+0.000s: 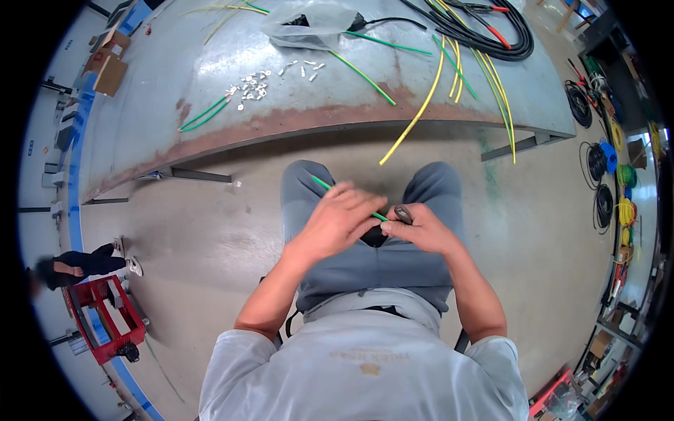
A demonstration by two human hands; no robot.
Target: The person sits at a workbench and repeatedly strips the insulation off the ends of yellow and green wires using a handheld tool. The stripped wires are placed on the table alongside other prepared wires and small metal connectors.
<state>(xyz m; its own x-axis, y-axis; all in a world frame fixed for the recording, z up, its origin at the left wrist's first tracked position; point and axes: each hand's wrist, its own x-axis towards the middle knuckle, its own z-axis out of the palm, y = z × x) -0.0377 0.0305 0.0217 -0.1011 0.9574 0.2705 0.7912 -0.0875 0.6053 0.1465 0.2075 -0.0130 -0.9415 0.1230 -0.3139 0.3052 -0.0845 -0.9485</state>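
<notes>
Over my lap, a short green wire (321, 183) runs slantwise under the fingers of my left hand (340, 219). That hand is closed round it, its fingertips a little blurred by motion. My right hand (423, 228) is closed on a dark-handled tool (402, 213); the tool's working end is hidden, so its kind does not show. The right thumb lies by the wire's near end, where both hands almost meet. On the bench ahead lie a pile of small silver cable lugs (253, 88) and a green wire bent double (203, 116) with lugs at its ends.
The metal workbench (154, 130) spans the far side, its front edge rusty. Yellow wires (421, 116) overhang it. A clear plastic bag (298, 28) and a black cable coil (523, 45) lie on top. A red cart (105, 319) and a person (88, 265) are at left; cable coils (597, 161) at right.
</notes>
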